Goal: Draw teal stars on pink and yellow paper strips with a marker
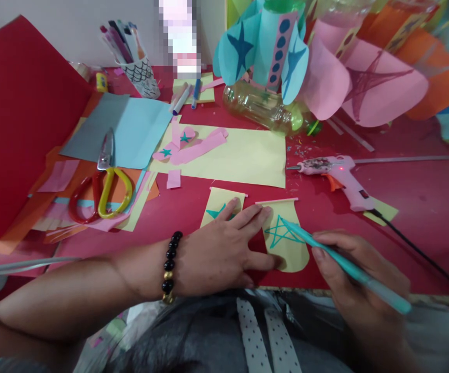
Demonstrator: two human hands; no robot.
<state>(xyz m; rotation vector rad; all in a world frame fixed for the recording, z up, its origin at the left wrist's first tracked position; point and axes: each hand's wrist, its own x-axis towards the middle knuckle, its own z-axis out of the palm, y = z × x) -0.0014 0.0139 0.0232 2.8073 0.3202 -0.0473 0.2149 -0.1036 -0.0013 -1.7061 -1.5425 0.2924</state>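
Observation:
My left hand (224, 248) lies flat with its fingers spread, pressing across two yellow paper pieces. Under its fingers, the left yellow piece (222, 195) shows part of a filled green star. The right yellow piece (292, 261) has a rounded lower end and a folded pink strip along its top. A green star outline (281, 233) is drawn on it, not filled in. My right hand (360, 274) is closed around a teal marker (349, 267), whose tip meets the paper at the star's upper part.
Scissors (108, 176) lie on coloured paper to the left. A pink hot glue gun (337, 173), its red light on, lies right with a trailing cord (415, 246). Behind are a plastic bottle (251, 106), a pen cup (142, 77) and hanging paper-petal crafts (380, 77).

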